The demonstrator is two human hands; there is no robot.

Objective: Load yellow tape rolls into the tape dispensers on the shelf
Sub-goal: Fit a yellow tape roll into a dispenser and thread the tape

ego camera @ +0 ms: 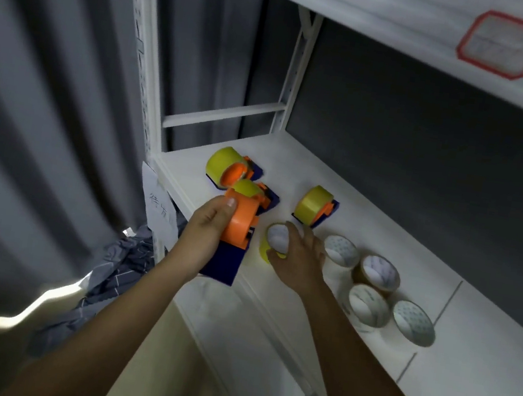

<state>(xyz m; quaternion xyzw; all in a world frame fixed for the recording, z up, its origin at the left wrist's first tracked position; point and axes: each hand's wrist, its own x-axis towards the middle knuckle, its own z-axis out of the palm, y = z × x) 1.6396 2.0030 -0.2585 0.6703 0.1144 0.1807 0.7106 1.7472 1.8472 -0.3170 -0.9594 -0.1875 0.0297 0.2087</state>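
dispenser (237, 228) in left hand (206, 230) (gripped)

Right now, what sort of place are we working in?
Probably a storeroom or packing corner: a white metal shelf holding tape dispensers and spare tape rolls, a red-bordered label on the upper shelf, a grey curtain alongside.

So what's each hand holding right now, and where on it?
The left hand grips an empty tape dispenser around its orange hub end. The right hand pinches the yellow tape roll by its rim, fingers at the core.
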